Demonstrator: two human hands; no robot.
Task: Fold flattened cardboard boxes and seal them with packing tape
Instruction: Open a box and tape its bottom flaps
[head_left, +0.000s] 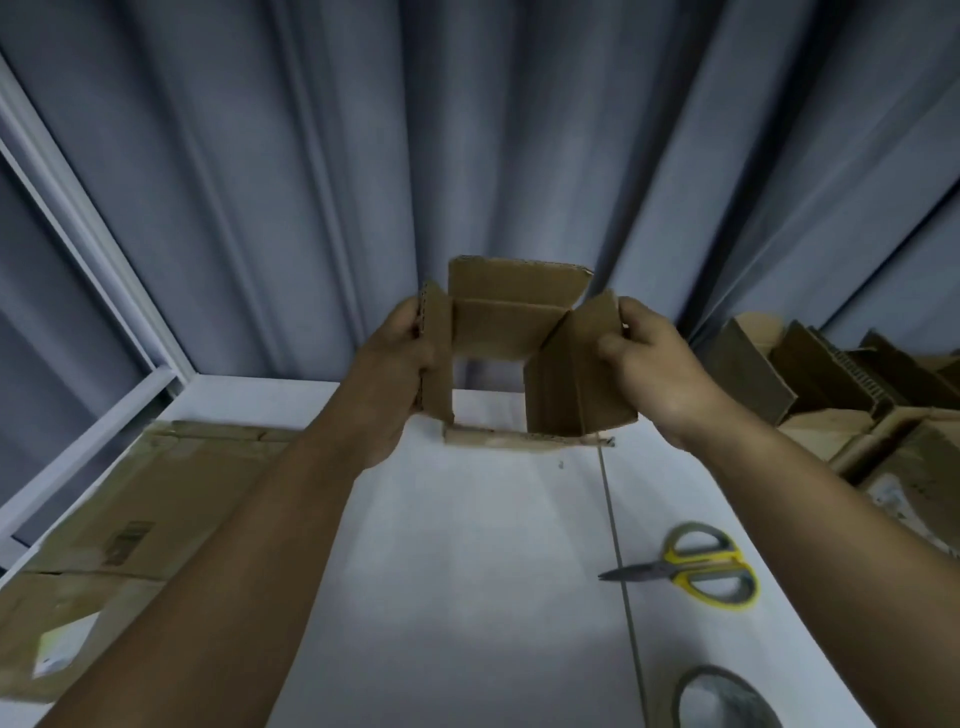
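We've got the small cardboard box (511, 332) mid-frame, raised above the desk (467, 571), left hand (400, 364) gripping its left flap, right hand (660, 358) pinching the right flap, scissors (696, 566) lower right.

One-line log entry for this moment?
both hands, left and right, hold box | flaps open | scissors, tape roll untouched
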